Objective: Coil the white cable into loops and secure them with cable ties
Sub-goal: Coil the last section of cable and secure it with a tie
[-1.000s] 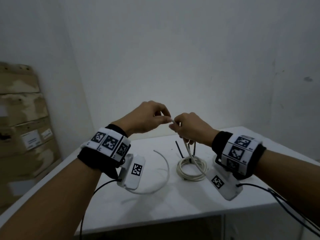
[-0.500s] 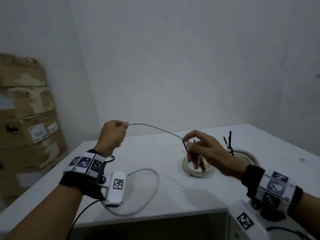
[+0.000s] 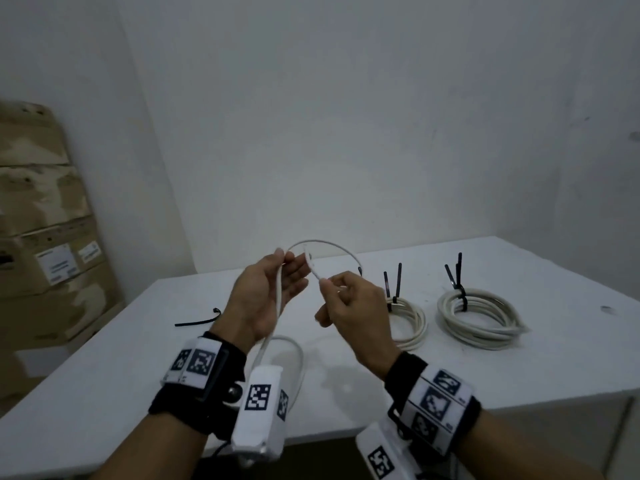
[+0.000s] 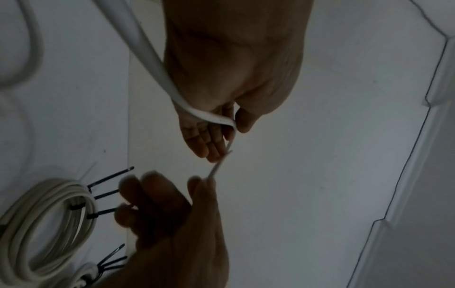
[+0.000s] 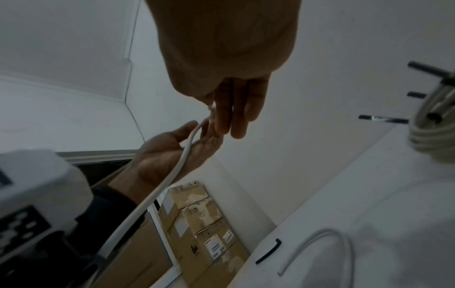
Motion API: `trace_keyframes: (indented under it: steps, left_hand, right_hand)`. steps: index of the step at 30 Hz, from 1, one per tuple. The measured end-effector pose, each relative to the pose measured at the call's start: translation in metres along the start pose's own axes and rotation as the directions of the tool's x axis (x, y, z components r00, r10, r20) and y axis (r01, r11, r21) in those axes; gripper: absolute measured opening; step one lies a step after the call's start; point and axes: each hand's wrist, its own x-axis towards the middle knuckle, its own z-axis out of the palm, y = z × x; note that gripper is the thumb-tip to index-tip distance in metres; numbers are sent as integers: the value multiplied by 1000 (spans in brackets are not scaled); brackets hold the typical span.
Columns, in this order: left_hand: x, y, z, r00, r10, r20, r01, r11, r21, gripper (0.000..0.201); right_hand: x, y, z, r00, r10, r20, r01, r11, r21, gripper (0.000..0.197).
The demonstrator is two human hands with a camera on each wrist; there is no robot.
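The loose white cable (image 3: 278, 299) runs up from the table across the palm of my left hand (image 3: 288, 270), which is held palm towards me with fairly straight fingers. The cable passes between thumb and fingers, arcs overhead and comes back down. My right hand (image 3: 325, 283) pinches the cable end between thumb and forefinger, just right of the left fingers. In the left wrist view the cable (image 4: 147, 58) bends at the thumb. In the right wrist view the cable (image 5: 172, 175) lies on the open left palm. A loose black cable tie (image 3: 197, 321) lies on the table at left.
Two tied white coils (image 3: 410, 322) (image 3: 481, 317) with upright black tie tails lie on the white table (image 3: 519, 372) to the right of my hands. Stacked cardboard boxes (image 3: 45, 237) stand at the left wall. The table's front edge is just below my wrists.
Half a second ago my hands were apart with the cable stretched between them. My right hand has come up close to the left, bending the cable into an arc, and the left palm has opened.
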Motion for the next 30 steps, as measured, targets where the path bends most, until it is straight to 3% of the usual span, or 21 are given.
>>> trace_keyframes:
  steps: [5, 8, 9, 11, 13, 14, 16, 18, 19, 21, 24, 30]
  left_hand:
    - [-3, -16, 8, 987, 125, -97, -118, 990, 73, 11]
    - [-1, -12, -2, 970, 205, -134, -170, 957, 236, 10]
    - [0, -8, -7, 967, 222, -121, -179, 939, 293, 10]
    - [0, -1, -14, 970, 238, -56, -199, 900, 389, 14]
    - [-2, 6, -16, 979, 200, 41, -197, 875, 441, 16]
    - [-4, 8, -14, 981, 174, 85, -194, 861, 471, 17]
    - [-7, 9, -11, 980, 136, 147, -195, 822, 535, 18]
    - [-9, 8, -8, 976, 119, 183, -204, 799, 566, 21]
    - [-9, 7, -7, 975, 114, 189, -204, 796, 569, 22]
    - [-8, 4, -4, 979, 114, 167, -188, 818, 544, 21]
    - [-7, 1, -2, 986, 137, 97, -167, 866, 471, 19]
    - [-7, 1, -1, 991, 127, 42, -131, 856, 499, 12]
  right_hand:
    - [-10, -3, 28, 994, 41, 104, -29, 993, -111, 25]
    - [-9, -17, 23, 924, 26, 382, 119, 928, -352, 28]
    - [-6, -19, 18, 911, 8, 413, 191, 878, -439, 31]
    - [9, -22, 5, 961, -127, 246, 238, 835, -496, 28]
    - [28, -20, -7, 965, -255, 59, 257, 877, -407, 21]
    - [37, -20, -12, 961, -258, 102, 277, 891, -359, 28]
    - [54, -21, -16, 922, -159, 354, 281, 902, -327, 42]
    - [64, -26, -15, 848, -23, 529, 220, 924, -313, 31]
    - [66, -26, -14, 836, 13, 548, 180, 938, -296, 21]
    - [67, -24, -11, 864, 16, 503, 140, 952, -271, 11]
    - [61, -17, -6, 916, -33, 401, 157, 947, -282, 11]
    - [47, -7, 12, 981, -10, 194, 31, 994, -107, 10]
